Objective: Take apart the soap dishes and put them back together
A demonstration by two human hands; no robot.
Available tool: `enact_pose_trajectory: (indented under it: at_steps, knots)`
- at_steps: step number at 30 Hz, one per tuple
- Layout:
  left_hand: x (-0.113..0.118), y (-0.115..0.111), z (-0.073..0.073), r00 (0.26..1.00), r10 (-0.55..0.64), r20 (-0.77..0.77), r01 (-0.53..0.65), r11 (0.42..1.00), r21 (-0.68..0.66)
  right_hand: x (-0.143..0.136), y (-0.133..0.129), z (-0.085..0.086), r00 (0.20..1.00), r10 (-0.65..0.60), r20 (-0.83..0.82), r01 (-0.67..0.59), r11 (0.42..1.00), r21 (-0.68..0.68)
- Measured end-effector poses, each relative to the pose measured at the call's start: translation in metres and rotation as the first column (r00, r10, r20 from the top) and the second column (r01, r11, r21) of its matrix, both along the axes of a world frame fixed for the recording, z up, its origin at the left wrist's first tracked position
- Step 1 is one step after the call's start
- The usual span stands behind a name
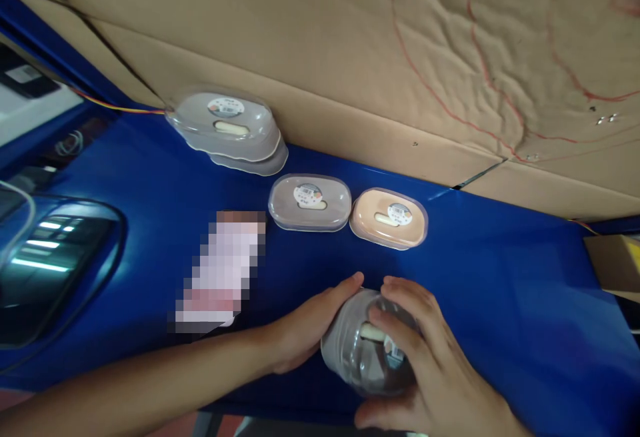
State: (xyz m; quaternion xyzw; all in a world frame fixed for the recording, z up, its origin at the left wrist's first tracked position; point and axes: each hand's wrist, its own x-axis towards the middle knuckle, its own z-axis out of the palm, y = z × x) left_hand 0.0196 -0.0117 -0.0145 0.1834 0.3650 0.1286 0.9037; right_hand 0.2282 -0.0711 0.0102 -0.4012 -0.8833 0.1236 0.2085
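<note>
Near the front edge of the blue worktop (500, 277), you've got the rounded clear container (357, 350) in a 2-handed grip, closed on it from both sides. Your left hand (311, 325) cups its left side, but most of those fingers are hidden, so no idea how far they wrap under. Your right hand (435, 350) spreads over the top, thumb at the near end, which I'd guess steadies it since it looks tilted. Can't tell if it's touching down. Just past it, a grey container (310, 204) and a peach container (389, 218) sit side by side, face up, probably so they're easy to see. Back left, a stack of at least 2 containers (225, 127) sits by the cardboard (300, 37), likely to save room. That pixelated thing (220, 267) lies left of them, clear of your grip.
</note>
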Motion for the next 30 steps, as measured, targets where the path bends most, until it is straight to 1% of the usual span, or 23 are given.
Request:
enact_pose_trajectory:
  at_steps: [2,5,13,17,19,24,27,30]
  knots:
    - [0.0,-0.001,-0.001,1.0,0.007,-0.023,-0.008,1.0,-0.02,0.001,-0.001,0.001,1.0,-0.019,0.008,0.02,0.999,-0.04]
    - [-0.001,-0.002,-0.001,0.998,0.029,-0.05,-0.03,0.999,-0.024,-0.002,-0.003,0.003,1.0,-0.009,0.001,0.009,0.999,-0.049]
    - [0.0,0.0,0.0,0.996,0.071,-0.058,-0.069,0.997,0.035,-0.003,0.004,-0.004,0.997,0.03,-0.066,-0.037,0.994,-0.104]
    - [-0.001,-0.003,-0.002,0.994,0.09,-0.054,-0.089,0.996,0.022,-0.006,0.005,-0.006,0.995,0.013,-0.102,-0.02,0.998,-0.068]
    - [-0.002,-0.004,-0.003,0.994,0.095,-0.06,-0.094,0.995,0.024,-0.007,0.006,-0.005,0.994,0.03,-0.102,-0.034,0.999,-0.039]
    - [-0.003,-0.006,-0.008,0.985,0.122,-0.121,-0.112,0.99,0.086,-0.006,0.01,0.002,0.994,0.092,-0.066,-0.093,0.996,-0.01]
    - [-0.003,-0.006,-0.007,0.986,0.108,-0.124,-0.094,0.989,0.111,-0.005,0.011,0.005,0.994,0.099,-0.038,-0.1,0.995,-0.018]
    - [-0.002,-0.004,-0.002,0.987,0.089,-0.138,-0.071,0.99,0.126,-0.006,0.009,0.005,0.995,0.089,-0.041,-0.09,0.996,-0.018]
